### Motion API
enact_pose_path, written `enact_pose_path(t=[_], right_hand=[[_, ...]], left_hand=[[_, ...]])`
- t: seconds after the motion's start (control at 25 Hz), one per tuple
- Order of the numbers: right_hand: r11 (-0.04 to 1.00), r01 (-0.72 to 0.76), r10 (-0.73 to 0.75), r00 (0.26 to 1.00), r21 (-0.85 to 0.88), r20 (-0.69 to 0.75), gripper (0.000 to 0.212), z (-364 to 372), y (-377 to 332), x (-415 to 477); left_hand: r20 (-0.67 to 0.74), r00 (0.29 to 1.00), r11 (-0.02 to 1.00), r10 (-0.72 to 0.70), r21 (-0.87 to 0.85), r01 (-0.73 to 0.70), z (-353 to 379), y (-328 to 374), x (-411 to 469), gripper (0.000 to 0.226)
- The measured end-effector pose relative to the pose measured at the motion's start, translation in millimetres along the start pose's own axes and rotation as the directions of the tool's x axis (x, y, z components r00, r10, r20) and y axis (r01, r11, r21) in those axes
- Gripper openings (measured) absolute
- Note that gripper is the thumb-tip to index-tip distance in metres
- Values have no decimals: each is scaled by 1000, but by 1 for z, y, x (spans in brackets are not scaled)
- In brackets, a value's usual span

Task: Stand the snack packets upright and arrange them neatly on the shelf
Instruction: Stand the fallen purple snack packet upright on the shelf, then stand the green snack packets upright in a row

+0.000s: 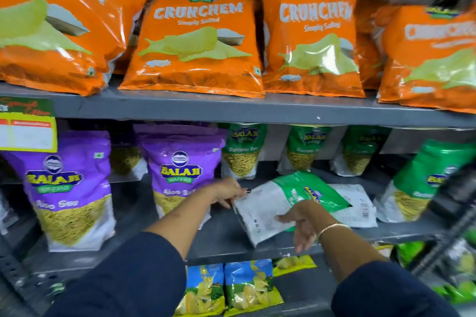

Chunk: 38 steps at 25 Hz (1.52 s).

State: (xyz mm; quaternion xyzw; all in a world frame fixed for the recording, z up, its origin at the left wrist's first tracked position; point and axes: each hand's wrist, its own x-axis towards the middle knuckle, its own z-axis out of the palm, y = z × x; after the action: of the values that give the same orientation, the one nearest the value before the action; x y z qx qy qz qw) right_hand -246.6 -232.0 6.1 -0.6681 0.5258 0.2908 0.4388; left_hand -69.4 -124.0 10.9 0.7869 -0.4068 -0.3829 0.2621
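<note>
The green-and-white packet [280, 203] lies tilted on the grey middle shelf [221, 238], the left hand [228, 193] pinching its upper corner and the right hand [302, 221] resting a thumb on it, fingers hanging loose. Purple packets [177, 170] stand alongside, with orange bags [195, 41] above.

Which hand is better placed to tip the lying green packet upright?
Left. The left hand pinches a corner of the green packet; the right hand only touches its near edge, fingers loose.

Orange packet [193, 41]: "CRUNCHEM"; purple packet [180, 172]: "BALAJI".
</note>
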Motion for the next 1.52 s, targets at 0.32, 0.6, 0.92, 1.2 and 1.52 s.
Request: enact_pose_path(t=[0.32, 0.6, 0.92, 1.2, 1.52], right_hand=[[484, 266, -271, 951, 833, -146, 32, 35, 24, 46], [369, 584, -280, 811, 723, -513, 35, 26, 12, 37], [642, 713, -377, 613, 281, -695, 57, 39, 10, 35], [736, 515, -247, 809, 440, -534, 37, 34, 23, 39], [867, 497, -435, 789, 34, -435, 110, 51, 19, 24]], left_hand=[[-76, 997, 975, -24, 218, 40, 33, -9, 64, 75], [-98, 995, 983, -19, -181, 1, 28, -23, 37, 66], [-259, 966, 999, -17, 24, 24, 40, -42, 15, 78], [-152, 988, 967, 0, 250, 39, 29, -33, -2, 49], [-83, 990, 988, 116, 116, -106, 29, -20, 1, 22]])
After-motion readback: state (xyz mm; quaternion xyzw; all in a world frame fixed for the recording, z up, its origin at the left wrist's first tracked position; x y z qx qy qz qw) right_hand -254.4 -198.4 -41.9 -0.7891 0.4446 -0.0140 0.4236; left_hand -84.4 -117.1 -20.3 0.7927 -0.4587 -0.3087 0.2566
